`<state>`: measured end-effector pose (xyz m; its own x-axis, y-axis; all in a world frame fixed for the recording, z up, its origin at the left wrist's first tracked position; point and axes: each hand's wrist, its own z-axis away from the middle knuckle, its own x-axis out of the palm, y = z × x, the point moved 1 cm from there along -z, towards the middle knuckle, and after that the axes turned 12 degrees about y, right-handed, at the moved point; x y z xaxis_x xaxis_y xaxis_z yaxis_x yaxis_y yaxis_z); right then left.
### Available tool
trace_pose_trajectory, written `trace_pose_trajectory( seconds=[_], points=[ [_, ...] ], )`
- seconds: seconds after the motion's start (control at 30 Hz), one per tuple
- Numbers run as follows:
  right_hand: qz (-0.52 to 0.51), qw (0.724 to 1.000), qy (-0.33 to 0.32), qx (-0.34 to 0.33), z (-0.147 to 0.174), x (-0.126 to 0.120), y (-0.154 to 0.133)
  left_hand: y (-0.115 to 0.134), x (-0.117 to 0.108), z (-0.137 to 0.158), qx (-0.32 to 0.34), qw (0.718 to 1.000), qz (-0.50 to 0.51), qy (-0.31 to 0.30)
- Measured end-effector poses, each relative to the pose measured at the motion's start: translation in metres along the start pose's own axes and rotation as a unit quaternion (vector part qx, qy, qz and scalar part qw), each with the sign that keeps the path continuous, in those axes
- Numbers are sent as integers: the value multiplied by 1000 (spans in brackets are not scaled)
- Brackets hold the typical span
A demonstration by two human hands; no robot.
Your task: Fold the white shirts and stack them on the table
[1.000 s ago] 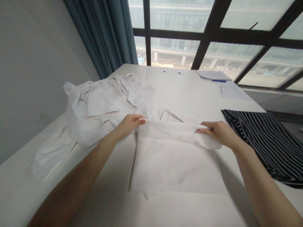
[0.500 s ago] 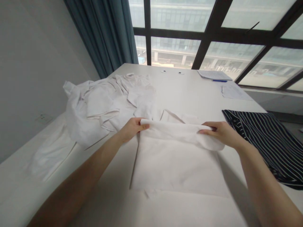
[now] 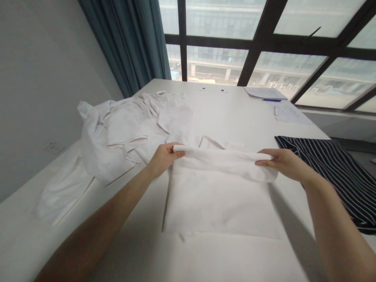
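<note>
In front of me a white garment (image 3: 220,203), folded into a flat rectangle, lies on the white table (image 3: 229,113). My left hand (image 3: 166,156) pinches the left end of its raised far fold, thumb on top. At the right end of that fold, my right hand (image 3: 276,158) grips the cloth between thumb and fingers. The band between both hands is held up and slightly slack, with a rounded flap hanging below the right hand. A small pointed piece of white cloth (image 3: 210,142) shows behind the fold. The garment's exact kind cannot be made out.
Crumpled white clothes (image 3: 126,125) are heaped at the left. A black and white striped cloth (image 3: 331,172) lies at the right edge. Papers (image 3: 264,93) and a blue pen (image 3: 272,100) rest at the back right, before the window. A blue curtain (image 3: 132,43) hangs behind.
My right hand has slid a little to the right along the fold, toward its end. The left hand stays at its corner, and the folded cloth has shifted very slightly.
</note>
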<state>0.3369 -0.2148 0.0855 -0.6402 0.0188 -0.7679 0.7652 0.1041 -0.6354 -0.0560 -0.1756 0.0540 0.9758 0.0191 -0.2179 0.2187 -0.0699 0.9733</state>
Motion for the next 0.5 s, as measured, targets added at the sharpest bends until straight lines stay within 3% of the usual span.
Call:
trace_pose_trajectory(
  seconds=[0.2, 0.3, 0.4, 0.5],
  points=[
    [90, 980, 144, -103, -7, 24, -8, -14, -1, -7, 40, 997, -3, 65],
    [167, 947, 212, -171, -9, 49, -16, -28, 3, -8, 124, 985, -85, 85],
    [253, 915, 235, -208, -8, 77, -21, -40, 8, -6, 258, 929, -247, 96],
    [282, 910, 205, -224, -4, 100, -17, -48, 14, -3, 329, 868, -368, 47]
  ],
)
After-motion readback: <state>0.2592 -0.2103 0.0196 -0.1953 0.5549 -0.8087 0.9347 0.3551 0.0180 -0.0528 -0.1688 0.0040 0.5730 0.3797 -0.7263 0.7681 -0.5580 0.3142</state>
